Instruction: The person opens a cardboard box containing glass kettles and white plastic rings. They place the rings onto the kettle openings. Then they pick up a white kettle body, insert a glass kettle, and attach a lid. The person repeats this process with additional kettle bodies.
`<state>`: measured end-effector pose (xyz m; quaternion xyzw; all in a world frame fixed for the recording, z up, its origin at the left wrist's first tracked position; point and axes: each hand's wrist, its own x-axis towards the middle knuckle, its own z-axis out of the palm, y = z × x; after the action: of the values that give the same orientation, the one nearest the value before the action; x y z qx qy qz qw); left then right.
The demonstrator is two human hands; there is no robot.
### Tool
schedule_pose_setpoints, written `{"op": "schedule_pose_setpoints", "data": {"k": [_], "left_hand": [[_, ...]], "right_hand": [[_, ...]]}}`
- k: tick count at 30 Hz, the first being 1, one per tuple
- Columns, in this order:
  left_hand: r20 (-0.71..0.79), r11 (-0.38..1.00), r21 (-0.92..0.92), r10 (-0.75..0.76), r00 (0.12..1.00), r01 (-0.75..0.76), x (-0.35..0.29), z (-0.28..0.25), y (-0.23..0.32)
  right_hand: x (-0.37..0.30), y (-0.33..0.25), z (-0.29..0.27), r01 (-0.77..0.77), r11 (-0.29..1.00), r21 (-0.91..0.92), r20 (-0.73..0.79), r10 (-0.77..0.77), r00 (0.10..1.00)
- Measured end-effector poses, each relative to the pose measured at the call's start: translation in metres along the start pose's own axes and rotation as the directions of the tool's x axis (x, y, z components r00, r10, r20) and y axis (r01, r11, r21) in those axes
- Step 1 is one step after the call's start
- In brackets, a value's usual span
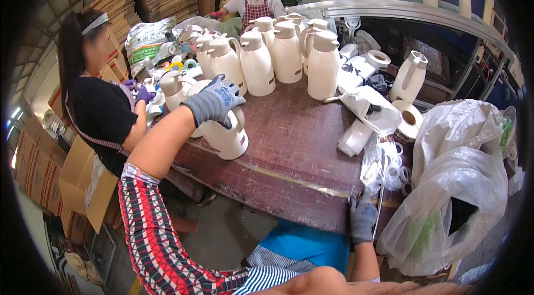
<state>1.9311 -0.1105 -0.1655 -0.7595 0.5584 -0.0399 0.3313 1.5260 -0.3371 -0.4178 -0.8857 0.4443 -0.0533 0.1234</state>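
Observation:
My left hand [214, 100], in a grey and blue glove, is stretched out over the brown table [289, 150] and grips the top of a cream plastic jug [225, 136] standing near the table's left edge. My right hand [362, 218], also gloved in grey, rests on the near edge of the table beside a clear bag of white rings [389, 170]; whether its fingers hold anything is not visible. Several finished cream jugs [286, 53] stand in a group at the far side of the table.
A person in a black top [100, 111] with purple gloves works at the table's left. Another person in a checked apron [255, 3] stands at the back. Large clear plastic bags [456, 184] bulge at the right. Cardboard boxes [83, 184] lie on the floor at left.

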Motion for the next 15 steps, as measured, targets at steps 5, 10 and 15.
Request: {"op": "schedule_pose_setpoints", "data": {"k": [5,10,15], "left_hand": [[-0.261,0.784,-0.506,-0.536,0.803,0.359,0.135,-0.009,-0.106],[-0.026,0.262,-0.655,-0.945,0.325,0.709,0.267,0.049,-0.147],[0.023,0.266,-0.562,-0.942,0.336,0.784,0.268,0.081,-0.167]], "right_hand": [[-0.012,-0.006,0.006,0.148,0.989,-0.002,-0.207,-0.145,0.968],[-0.009,0.058,0.038,-0.392,0.339,0.855,0.297,0.300,0.907],[0.005,0.039,0.023,-0.337,0.467,0.818,0.341,0.080,0.937]]}}
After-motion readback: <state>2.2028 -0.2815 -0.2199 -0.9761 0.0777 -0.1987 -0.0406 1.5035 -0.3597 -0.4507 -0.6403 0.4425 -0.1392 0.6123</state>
